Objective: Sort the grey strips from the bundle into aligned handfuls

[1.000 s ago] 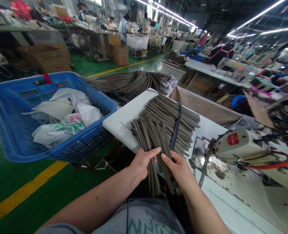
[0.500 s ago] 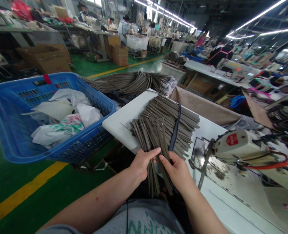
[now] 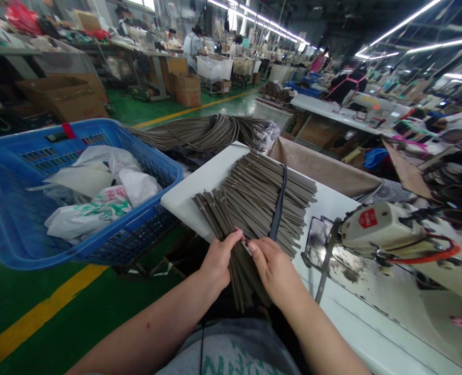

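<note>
A bundle of grey-brown fabric strips slants across the near edge of the white sewing table, its lower ends hanging over my lap. My left hand is closed round the bundle from the left, thumb on top. From the right, my right hand closes on the same bundle, thumb and fingertips close to my left thumb; its palm side is hidden. Behind the bundle lies a wide pile of similar strips on the table. A dark blue strap crosses that pile.
On the right of the table stands a sewing machine. A blue plastic basket with white bags is at left. Long strips are heaped behind the table. People work at other machines farther back.
The strips in my hands have come together into a tighter bundle, and their upper ends have shifted left. My right hand has moved slightly left, closer to my left thumb.
</note>
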`<state>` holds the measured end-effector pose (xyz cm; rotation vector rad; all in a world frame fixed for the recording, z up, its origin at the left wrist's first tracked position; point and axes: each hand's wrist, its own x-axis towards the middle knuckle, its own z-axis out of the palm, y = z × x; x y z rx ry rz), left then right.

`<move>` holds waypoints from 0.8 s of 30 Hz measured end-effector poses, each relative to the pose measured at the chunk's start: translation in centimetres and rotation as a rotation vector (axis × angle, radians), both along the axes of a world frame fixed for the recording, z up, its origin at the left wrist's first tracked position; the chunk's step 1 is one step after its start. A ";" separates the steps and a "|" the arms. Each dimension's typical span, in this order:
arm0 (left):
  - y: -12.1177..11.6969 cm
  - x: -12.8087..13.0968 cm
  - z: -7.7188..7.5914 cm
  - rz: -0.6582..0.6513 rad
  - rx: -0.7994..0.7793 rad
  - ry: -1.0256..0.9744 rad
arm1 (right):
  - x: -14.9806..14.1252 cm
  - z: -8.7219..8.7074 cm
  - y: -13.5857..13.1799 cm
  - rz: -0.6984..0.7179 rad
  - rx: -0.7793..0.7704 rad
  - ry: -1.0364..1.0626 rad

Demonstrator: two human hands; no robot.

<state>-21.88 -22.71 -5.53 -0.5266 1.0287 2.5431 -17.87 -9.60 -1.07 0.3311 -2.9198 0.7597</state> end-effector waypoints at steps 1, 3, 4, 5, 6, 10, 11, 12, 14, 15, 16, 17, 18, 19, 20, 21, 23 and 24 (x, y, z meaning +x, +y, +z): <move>-0.3 -0.1 -0.1 0.002 -0.003 -0.002 | -0.4 -0.3 0.4 -0.040 0.003 0.025; -1.0 -0.2 -0.3 0.006 -0.008 0.002 | -1.1 -1.2 1.2 -0.134 0.130 0.089; -1.3 -0.3 -0.3 0.009 -0.008 0.004 | -1.5 -1.7 1.6 -0.160 0.220 0.108; -1.4 -0.3 -0.3 0.017 -0.005 0.012 | -1.7 -2.2 1.9 -0.166 0.302 0.113; -1.5 -0.2 -0.2 0.020 0.003 0.027 | -1.9 -2.6 2.1 -0.157 0.365 0.108; -1.4 0.1 0.2 0.024 0.091 0.063 | -2.2 -3.3 2.4 -0.143 0.429 0.105; -1.3 0.2 0.4 0.024 0.111 0.038 | -2.2 -3.2 2.3 -0.148 0.427 0.114; -1.1 0.3 0.4 0.021 0.123 0.002 | -2.1 -3.1 2.3 -0.153 0.423 0.127; -0.8 0.5 0.5 0.009 0.117 -0.076 | -1.9 -2.6 2.1 -0.162 0.404 0.173; -0.7 0.6 0.5 -0.001 0.114 -0.103 | -1.7 -2.3 2.0 -0.165 0.387 0.200; -0.5 0.7 0.4 -0.011 0.120 -0.113 | -1.4 -2.0 1.7 -0.164 0.366 0.224; -0.4 0.7 0.4 -0.022 0.133 -0.105 | -1.2 -1.7 1.5 -0.155 0.341 0.240; -0.3 0.8 0.4 -0.030 0.148 -0.090 | -0.9 -1.5 1.2 -0.128 0.313 0.242; -0.2 0.8 0.3 -0.032 0.160 -0.073 | -0.6 -1.3 0.9 -0.088 0.282 0.230; -0.1 0.8 0.3 -0.028 0.164 -0.058 | -0.4 -1.3 0.6 -0.048 0.248 0.207; 0.0 0.8 0.3 -0.021 0.158 -0.048 | -0.2 -1.3 0.4 -0.018 0.213 0.182; 0.0 0.8 0.3 -0.009 0.132 -0.044 | -0.2 -1.6 0.3 -0.026 0.168 0.155; 0.0 0.7 0.4 -0.001 0.118 -0.049 | -0.3 -1.8 0.4 -0.057 0.169 0.158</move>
